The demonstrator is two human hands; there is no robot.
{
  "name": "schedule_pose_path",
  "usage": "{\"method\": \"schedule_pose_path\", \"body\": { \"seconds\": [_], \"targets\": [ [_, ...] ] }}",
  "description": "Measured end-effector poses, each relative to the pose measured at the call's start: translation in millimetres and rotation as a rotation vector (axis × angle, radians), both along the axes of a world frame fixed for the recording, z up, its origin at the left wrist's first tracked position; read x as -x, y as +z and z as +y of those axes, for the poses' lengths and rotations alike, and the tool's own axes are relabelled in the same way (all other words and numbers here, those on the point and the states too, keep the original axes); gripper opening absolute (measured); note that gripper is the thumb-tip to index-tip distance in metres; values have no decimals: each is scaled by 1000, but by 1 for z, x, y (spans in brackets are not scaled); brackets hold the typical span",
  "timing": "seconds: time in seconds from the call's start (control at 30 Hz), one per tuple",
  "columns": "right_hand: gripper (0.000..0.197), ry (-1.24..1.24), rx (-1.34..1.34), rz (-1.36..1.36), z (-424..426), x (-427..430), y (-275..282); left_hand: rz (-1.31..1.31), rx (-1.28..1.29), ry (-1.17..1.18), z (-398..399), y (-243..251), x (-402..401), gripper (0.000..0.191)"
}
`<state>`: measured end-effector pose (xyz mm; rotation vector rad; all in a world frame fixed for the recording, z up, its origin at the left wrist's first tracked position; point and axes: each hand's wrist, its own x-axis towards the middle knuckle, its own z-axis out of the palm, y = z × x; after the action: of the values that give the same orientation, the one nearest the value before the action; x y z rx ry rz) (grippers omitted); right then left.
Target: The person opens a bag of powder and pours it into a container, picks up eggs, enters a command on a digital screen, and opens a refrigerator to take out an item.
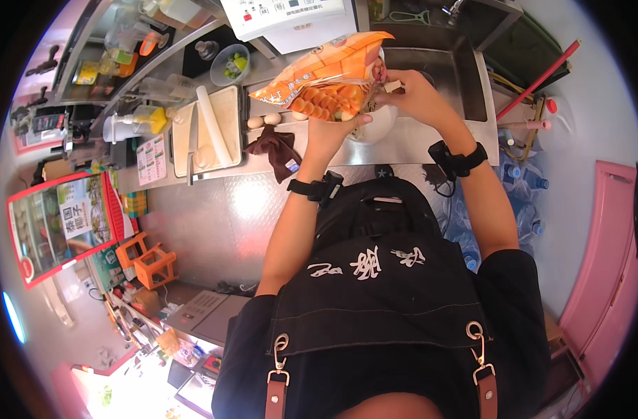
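My left hand grips the lower edge of an orange printed plastic food bag, thumb toward the front. The bag is tilted over a white bowl on the steel counter. At the bag's right end, my right hand pinches a small pale piece, whose kind I cannot make out. Pale bits show in the bowl below the fingers. The bag and both hands hide much of the bowl's inside.
Left of the bag lie several eggs, a dark brown cloth and a cutting board bearing a knife and a white rolling pin. A steel sink is at right. A plastic bowl of green fruit stands behind the board.
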<state>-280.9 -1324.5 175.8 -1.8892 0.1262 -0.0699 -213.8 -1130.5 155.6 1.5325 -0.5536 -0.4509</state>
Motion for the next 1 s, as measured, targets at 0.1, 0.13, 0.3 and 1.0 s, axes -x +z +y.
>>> {"method": "schedule_pose_path", "body": {
  "seconds": [0.1, 0.13, 0.3, 1.0],
  "targets": [
    [31, -68, -39, -8, -5, -6, -4, -60, 0, -23, 2, 3, -1, 64],
    [24, -81, -43, -40, -7, -6, -7, -62, -1, -20, 3, 4, -3, 64],
    [19, -66, 39, -52, -2, -7, -1, -2, 16, 20, 9, 1, -8, 53],
    [26, -162, -55, -11, 7, -8, -26, 137, 145, 292, -1, 20, -5, 28]
  ]
}}
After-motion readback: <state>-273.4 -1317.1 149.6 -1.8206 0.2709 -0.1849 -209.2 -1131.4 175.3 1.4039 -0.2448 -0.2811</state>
